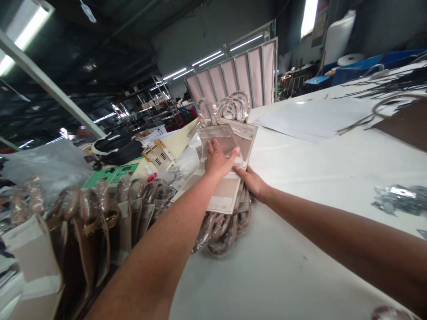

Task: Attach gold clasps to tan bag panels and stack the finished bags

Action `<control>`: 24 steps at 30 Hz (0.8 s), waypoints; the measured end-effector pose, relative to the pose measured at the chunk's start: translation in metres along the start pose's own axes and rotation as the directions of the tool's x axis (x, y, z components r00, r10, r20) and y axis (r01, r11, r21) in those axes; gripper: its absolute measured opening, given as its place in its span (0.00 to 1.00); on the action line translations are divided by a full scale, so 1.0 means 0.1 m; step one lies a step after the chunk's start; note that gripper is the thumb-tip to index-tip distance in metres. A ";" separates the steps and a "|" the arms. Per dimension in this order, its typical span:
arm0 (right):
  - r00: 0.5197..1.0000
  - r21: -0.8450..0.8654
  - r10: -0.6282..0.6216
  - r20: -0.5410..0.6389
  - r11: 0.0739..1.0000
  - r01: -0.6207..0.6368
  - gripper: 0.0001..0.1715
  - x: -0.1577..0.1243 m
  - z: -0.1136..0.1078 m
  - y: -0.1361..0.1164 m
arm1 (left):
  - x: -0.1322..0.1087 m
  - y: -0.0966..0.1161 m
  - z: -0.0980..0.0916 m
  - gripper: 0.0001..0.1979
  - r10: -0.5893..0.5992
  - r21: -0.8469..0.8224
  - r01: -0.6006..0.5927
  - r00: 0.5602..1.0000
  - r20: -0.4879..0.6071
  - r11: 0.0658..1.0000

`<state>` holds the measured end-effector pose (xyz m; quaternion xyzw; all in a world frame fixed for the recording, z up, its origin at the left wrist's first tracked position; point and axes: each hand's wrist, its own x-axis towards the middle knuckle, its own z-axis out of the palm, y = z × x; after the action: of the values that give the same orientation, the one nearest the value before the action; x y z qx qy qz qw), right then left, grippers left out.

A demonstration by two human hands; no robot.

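Observation:
A stack of flat beige handbag panels with plastic-wrapped loop handles lies on a white table. My left hand rests on top of the stack, fingers stretched out and pressing on the upper panel. My right hand sits at the stack's right edge, its fingers tucked against or under the panels, so their grip is hidden. Wrapped handles stick up at the far end and more handles hang at the near end.
A row of upright brown bags with wrapped handles stands at the left below the table. A small pile of metal hardware lies at the right. White sheets and a brown panel lie farther back.

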<state>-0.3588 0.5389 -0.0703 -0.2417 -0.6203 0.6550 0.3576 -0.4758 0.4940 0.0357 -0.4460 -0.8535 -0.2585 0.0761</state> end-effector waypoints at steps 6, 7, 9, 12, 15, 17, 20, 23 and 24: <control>0.996 0.015 0.005 0.085 1.000 -0.006 0.42 0.04 0.02 -0.05 | 0.06 -0.21 -0.02 0.55 0.029 0.011 -0.029 1.000 -0.001 1.000; 0.993 0.008 0.016 0.113 1.000 -0.017 0.43 0.04 -0.03 -0.08 | 0.05 -0.23 -0.04 0.53 0.035 0.015 -0.035 0.999 0.000 0.999; 0.986 -0.032 0.050 0.161 0.998 -0.045 0.45 0.03 -0.17 -0.14 | 0.02 -0.23 -0.11 0.50 0.045 0.020 -0.045 0.999 0.001 0.999; 0.977 -0.145 0.124 0.173 0.984 -0.099 0.53 -0.02 -0.43 -0.29 | -0.04 -0.19 -0.26 0.45 0.063 0.048 -0.064 0.998 0.021 0.997; 0.972 -0.257 0.192 0.135 0.954 -0.153 0.65 -0.17 -0.72 -0.54 | -0.11 -0.14 -0.45 0.42 0.074 0.083 -0.078 0.996 0.048 0.993; 0.967 -0.307 0.221 0.124 0.936 -0.174 0.68 -0.35 -0.93 -0.75 | -0.18 -0.10 -0.60 0.41 0.082 0.077 -0.086 0.995 0.061 0.993; 0.968 -0.359 0.229 0.100 0.916 -0.179 0.63 -0.74 -1.27 -1.08 | -0.39 0.00 -0.89 0.38 0.106 0.047 -0.109 0.992 0.061 0.993; 0.975 -0.354 0.215 0.056 0.917 -0.182 0.55 -1.30 -1.59 -1.37 | -0.86 0.17 -1.23 0.34 0.147 -0.014 -0.147 0.989 0.026 0.989; 0.977 -0.338 0.207 0.051 0.924 -0.178 0.52 -1.53 -1.69 -1.46 | -1.11 0.22 -1.32 0.31 0.171 -0.039 -0.170 0.985 0.010 0.985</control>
<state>-0.1097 0.5257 0.0346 -0.3300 -0.7096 0.5829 0.2188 -0.4055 0.3569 0.1165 -0.5205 -0.8076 -0.2644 0.0836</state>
